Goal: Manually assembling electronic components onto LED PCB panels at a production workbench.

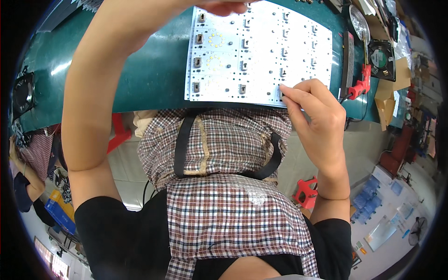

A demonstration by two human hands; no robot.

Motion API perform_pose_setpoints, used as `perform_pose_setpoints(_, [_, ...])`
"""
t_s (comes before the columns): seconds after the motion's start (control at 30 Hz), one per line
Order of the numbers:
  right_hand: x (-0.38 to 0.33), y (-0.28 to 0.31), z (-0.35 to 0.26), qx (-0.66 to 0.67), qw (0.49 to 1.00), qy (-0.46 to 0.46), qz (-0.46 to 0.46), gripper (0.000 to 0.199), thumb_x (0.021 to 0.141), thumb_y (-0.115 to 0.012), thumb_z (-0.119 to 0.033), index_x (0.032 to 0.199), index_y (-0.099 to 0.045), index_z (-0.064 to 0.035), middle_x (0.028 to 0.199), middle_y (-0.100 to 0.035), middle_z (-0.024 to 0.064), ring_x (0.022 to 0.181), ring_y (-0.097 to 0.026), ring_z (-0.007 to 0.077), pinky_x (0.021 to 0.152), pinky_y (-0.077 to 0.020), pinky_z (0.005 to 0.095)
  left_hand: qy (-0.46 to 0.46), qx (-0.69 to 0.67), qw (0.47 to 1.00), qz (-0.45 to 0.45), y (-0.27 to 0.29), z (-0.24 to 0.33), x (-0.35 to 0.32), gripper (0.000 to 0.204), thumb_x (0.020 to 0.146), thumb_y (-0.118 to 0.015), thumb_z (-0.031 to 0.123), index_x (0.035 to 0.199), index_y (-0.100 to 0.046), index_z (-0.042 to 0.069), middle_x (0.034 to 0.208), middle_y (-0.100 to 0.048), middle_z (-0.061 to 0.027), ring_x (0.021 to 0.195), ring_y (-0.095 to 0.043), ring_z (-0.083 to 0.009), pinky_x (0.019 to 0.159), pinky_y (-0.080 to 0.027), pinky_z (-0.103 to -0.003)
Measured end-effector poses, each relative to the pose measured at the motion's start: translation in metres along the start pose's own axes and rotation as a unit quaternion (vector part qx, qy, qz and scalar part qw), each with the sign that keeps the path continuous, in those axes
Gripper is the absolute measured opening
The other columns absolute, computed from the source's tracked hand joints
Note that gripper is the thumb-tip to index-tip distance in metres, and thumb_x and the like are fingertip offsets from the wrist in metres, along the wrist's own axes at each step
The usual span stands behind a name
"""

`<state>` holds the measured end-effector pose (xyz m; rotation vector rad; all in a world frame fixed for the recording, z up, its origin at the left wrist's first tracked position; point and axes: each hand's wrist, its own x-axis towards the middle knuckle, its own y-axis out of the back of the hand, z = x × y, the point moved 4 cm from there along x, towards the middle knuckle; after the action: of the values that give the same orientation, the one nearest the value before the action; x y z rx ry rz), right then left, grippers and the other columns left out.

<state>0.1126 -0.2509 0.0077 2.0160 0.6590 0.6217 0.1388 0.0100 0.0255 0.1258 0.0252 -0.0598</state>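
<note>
As the right hand (319, 109) reaches the near edge of the white circuit board (261, 60) on the green table (154, 77), thumb and forefinger stand narrow, their hold unclear; the farther left hand (226, 8) cannot be judged. Fingertip part-handling seems underway, calling for steadiness next.

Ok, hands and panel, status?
Right hand at near edge of white circuit panel. Left hand over its far side, partly cropped. Panel on green table; red-handled tool apart, right.

Red stool (305, 193) stands right; fan (382, 60) sits near cardboard (384, 99)
</note>
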Motion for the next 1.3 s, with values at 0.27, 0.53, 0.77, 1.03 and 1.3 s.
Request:
perform_pose_setpoints(0.27, [-0.005, -0.006, -0.006, -0.119, 0.987, 0.102, 0.033, 0.023, 0.076, -0.079, 0.004, 0.097, -0.074, -0.003, 0.081, -0.063, 0.0061, 0.067, -0.064, 0.0214, 0.056, -0.0516, 0.0337, 0.017, -0.093, 0.994, 0.061, 0.007, -0.032, -0.041, 0.022, 0.091, -0.079, 0.01, 0.106, -0.071, -0.004, 0.086, -0.075, -0.0116, 0.074, -0.074, -0.016, 0.067, -0.062, -0.028])
perform_pose_setpoints(0.53, [-0.001, -0.001, -0.002, -0.097, 0.99, 0.098, 0.013, 0.02, 0.076, -0.079, 0.004, 0.095, -0.074, -0.0019, 0.081, -0.064, 0.0062, 0.067, -0.065, 0.0222, 0.057, -0.0516, 0.0339, 0.039, 0.009, 0.997, 0.067, 0.024, -0.064, -0.078, 0.024, 0.094, -0.077, 0.018, 0.112, -0.072, 0.003, 0.089, -0.072, -0.0034, 0.075, -0.069, -0.0068, 0.069, -0.056, -0.02])
perform_pose_setpoints(0.77, [0.001, 0.001, 0.012, -0.01, 1.0, 0.018, -0.012, 0.018, 0.079, -0.079, 0.007, 0.095, -0.075, 0.0006, 0.083, -0.067, 0.0092, 0.071, -0.066, 0.0193, 0.061, -0.0518, 0.0303, 0.046, -0.032, 0.995, 0.081, 0.01, -0.072, -0.094, 0.023, 0.095, -0.077, 0.017, 0.111, -0.071, 0.002, 0.089, -0.073, -0.0046, 0.076, -0.07, -0.0076, 0.069, -0.056, -0.02])
perform_pose_setpoints(1.03, [0.011, 0.019, 0.005, -0.057, 0.998, 0.031, 0.011, 0.013, 0.081, -0.076, 0.006, 0.093, -0.074, 0.0014, 0.083, -0.067, 0.0097, 0.07, -0.065, 0.0198, 0.062, -0.0508, 0.0314, 0.051, -0.059, 0.986, 0.148, -0.005, -0.077, -0.101, 0.023, 0.093, -0.079, 0.008, 0.111, -0.07, -0.004, 0.103, -0.075, -0.0075, 0.089, -0.068, -0.0076, 0.08, -0.056, -0.02])
perform_pose_setpoints(1.3, [-0.006, 0.035, 0.101, -0.074, 0.981, -0.176, 0.035, 0.02, 0.1, -0.063, -0.012, 0.108, -0.074, 0.0022, 0.092, -0.065, 0.0157, 0.08, -0.063, 0.0286, 0.075, -0.0504, 0.0384, 0.055, -0.072, 0.979, 0.182, -0.022, -0.067, -0.103, 0.016, 0.094, -0.074, 0.001, 0.107, -0.067, -0.006, 0.118, -0.073, -0.017, 0.095, -0.07, -0.0111, 0.085, -0.057, -0.023])
